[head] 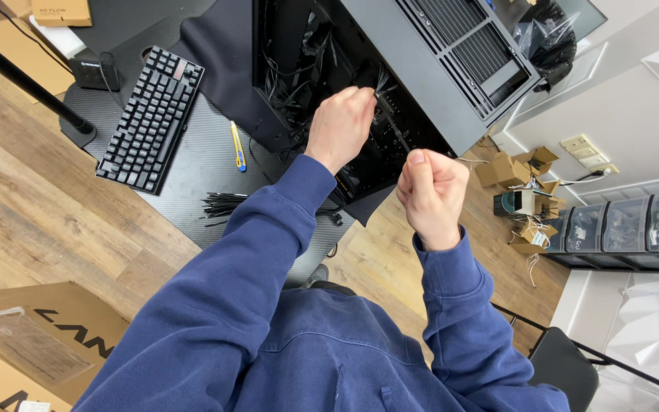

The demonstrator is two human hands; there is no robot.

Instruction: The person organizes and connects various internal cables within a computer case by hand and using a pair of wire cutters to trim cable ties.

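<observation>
While the left hand [342,122] reaches into the open side of the black computer case [390,69], its fingers are pinched together on a bundle of thin black cables [381,82] that fans out just above the knuckles. The right hand [432,194] is held up clear of the case, near its lower edge, curled into a closed fist; whether it grips anything cannot be told. Both arms wear blue sleeves. The case lies on a dark mat [192,152] that covers part of the tabletop. Toward the mat's left edge rests a black keyboard [152,118], with a yellow-and-blue utility knife [237,146] between it and the case. A loose heap of black cable ties [223,204] lies near the mat's near edge. A brown cardboard box [28,343] sits at the near left corner of the wooden tabletop [32,206]. Beyond the table, on the wooden floor, small cardboard boxes [516,172] are scattered beside clear storage drawers [627,225], and a black chair [573,366] stands nearby.
</observation>
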